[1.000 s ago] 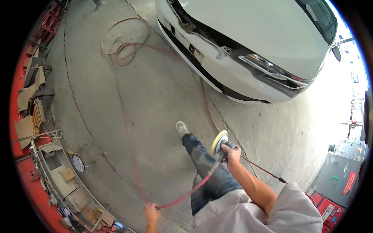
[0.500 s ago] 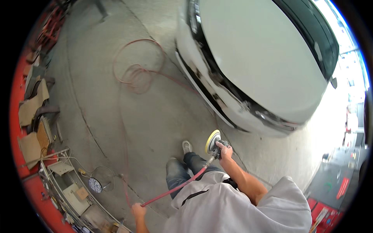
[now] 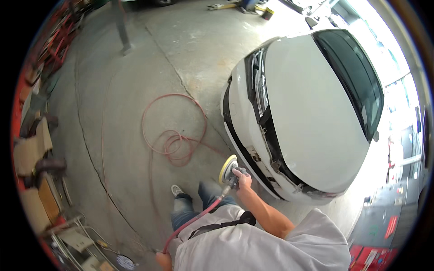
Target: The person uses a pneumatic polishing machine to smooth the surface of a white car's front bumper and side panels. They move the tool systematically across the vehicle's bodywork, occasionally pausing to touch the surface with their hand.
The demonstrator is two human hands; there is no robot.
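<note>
My right hand (image 3: 243, 179) is closed round an orbital sander (image 3: 229, 171), a grey air tool with a round yellow-edged pad turned to the left. From its end a red air hose (image 3: 199, 213) runs down across my front to my left hand (image 3: 163, 259). That hand shows only in part at the lower edge, closed on the hose. Just right of and beyond the sander stands a white car (image 3: 316, 104), its front bumper (image 3: 246, 144) facing me with dark gaps below the hood.
On the concrete floor ahead lies a loose coil of red hose (image 3: 174, 147). A grey post (image 3: 122, 31) rises at the far left. Cardboard pieces (image 3: 34, 149) and a metal cart (image 3: 81, 246) line the left side. A dark workbench (image 3: 377, 219) stands at the right.
My view has shifted, so the car now shows more fully and the hose coil sits lower. I have stepped forward, bringing the sander nearer the bumper. Both hands keep their hold.
</note>
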